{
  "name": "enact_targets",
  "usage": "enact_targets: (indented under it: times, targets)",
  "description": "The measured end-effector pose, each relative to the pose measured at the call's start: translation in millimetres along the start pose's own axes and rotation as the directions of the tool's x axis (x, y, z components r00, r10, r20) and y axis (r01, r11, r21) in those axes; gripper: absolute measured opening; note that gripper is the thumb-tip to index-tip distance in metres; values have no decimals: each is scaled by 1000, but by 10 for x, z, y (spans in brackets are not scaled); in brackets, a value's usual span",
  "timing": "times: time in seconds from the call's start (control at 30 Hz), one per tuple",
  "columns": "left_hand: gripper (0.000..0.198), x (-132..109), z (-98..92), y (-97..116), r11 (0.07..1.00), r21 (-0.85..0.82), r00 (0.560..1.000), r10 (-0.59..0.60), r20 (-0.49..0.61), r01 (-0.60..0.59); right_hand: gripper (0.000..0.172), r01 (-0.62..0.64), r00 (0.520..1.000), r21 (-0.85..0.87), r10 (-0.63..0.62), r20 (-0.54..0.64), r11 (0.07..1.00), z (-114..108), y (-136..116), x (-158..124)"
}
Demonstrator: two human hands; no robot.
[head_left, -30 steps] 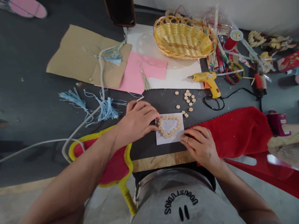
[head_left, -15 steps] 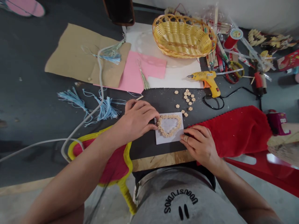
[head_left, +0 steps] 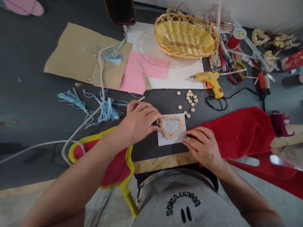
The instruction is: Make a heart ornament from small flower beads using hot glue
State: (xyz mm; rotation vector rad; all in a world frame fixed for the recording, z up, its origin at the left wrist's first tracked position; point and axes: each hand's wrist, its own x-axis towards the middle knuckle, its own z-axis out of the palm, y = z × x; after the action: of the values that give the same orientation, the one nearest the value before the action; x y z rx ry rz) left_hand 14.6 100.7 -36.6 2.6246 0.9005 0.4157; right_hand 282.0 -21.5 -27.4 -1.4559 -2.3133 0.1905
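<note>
A small square of white paper (head_left: 163,141) lies on the dark table in front of me. On it is a heart-shaped outline (head_left: 169,136) made of tiny pale flower-shaped pieces. My left hand (head_left: 142,122) grips the paper's left edge, thumb and index finger beside the heart's left side. At the opposite edge, my right hand (head_left: 202,145) pinches the paper between thumb and fingers. Several loose flower pieces (head_left: 193,110) are scattered just beyond the paper. A yellow glue gun (head_left: 211,82) rests behind them to the right.
A wicker basket (head_left: 187,39) stands at the back on white paper. Brown paper (head_left: 71,56), pink paper (head_left: 158,66) and blue tassels (head_left: 107,110) lie to the left, crossed by a pale cable (head_left: 102,72). Red cloth (head_left: 241,134), a thread spool (head_left: 233,42) and scissors (head_left: 239,71) are at right.
</note>
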Motion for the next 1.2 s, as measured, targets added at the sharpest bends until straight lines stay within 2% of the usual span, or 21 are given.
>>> enact_targets:
  times: [0.33,0.5,1.2]
  targets:
    - [25,-6,-9,40,1000,22,999,15,-31,-14,10,12,1000,-3,-12,-7,1000,-10,10,-3]
    - [19,2,-23,54,1000,1,1000,-3,11,3,10,8,1000,-1,-8,-4,1000,-20,13,-7]
    - [34,-4,-32,37,1000,14,1000,27,-6,-27,10,0,1000,9,0,-6,1000,-12,10,-13]
